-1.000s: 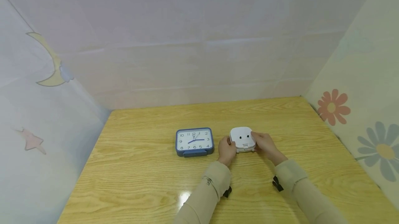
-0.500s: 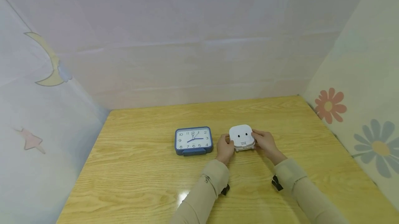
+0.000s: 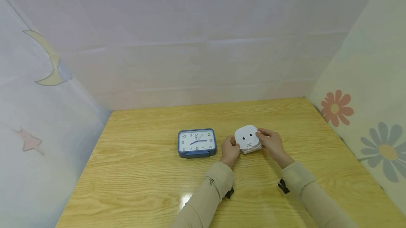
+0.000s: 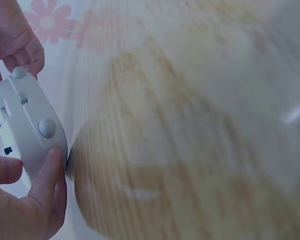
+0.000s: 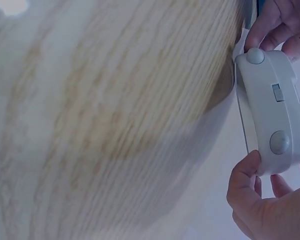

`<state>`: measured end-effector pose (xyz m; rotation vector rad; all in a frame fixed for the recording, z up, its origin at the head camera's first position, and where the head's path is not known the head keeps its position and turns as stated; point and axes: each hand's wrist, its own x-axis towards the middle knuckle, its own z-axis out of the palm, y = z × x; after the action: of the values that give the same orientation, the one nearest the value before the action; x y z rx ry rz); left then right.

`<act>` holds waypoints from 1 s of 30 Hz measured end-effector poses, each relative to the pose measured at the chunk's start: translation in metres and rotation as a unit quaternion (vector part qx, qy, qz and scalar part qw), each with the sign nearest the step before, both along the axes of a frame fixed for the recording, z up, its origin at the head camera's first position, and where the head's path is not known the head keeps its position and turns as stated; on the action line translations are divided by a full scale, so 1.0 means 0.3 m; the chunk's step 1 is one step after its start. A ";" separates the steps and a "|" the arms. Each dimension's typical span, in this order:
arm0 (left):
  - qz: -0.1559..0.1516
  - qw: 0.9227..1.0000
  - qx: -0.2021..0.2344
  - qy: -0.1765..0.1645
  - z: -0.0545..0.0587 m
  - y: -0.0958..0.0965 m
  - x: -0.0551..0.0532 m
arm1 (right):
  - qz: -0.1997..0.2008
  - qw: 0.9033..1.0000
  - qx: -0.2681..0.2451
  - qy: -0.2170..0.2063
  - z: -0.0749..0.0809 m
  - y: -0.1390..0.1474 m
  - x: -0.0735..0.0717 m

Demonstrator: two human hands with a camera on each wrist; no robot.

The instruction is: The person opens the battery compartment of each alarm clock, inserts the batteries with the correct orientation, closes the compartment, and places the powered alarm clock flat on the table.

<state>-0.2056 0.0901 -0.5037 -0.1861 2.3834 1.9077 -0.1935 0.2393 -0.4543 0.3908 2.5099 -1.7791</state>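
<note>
A small white rounded-square case point(image 3: 247, 138) with two black eye dots on its front is held between both hands. My left hand point(image 3: 229, 150) grips its left side, thumb at the front. On the opposite side my right hand point(image 3: 272, 145) pinches the edge near the upper right corner. The case leans, its right side higher than its left in the head view. From below, the right wrist view shows two round knobs point(image 5: 279, 142) and a small slide switch point(image 5: 278, 93) on its underside. Left of the hands lies a blue alarm clock point(image 3: 196, 142), white dial upward.
All of this is on a wood-grain table point(image 3: 142, 178). A pale cloth backdrop point(image 3: 203, 69) rises behind it, and printed cloths with a moon and flowers point(image 3: 337, 108) flank both sides.
The white case has turned slightly counterclockwise, its right side rising, and shifted a little away from the person. The right hand has gone up with it; the alarm clock stays in place.
</note>
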 end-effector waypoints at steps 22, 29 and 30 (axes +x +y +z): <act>-0.050 0.998 0.024 -0.007 0.024 -0.011 0.001 | -0.006 0.999 0.024 0.040 0.017 -0.019 -0.003; -0.054 0.998 0.031 -0.019 0.030 -0.013 0.001 | 0.000 0.999 -0.017 0.045 0.009 -0.022 -0.009; -0.051 0.998 0.028 -0.022 0.031 -0.013 0.001 | 0.003 0.999 -0.027 0.043 0.010 -0.023 -0.008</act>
<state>-0.2054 0.0862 -0.4943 -0.0982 2.2617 1.9026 -0.1960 0.2323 -0.4513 0.3103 2.5104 -1.8962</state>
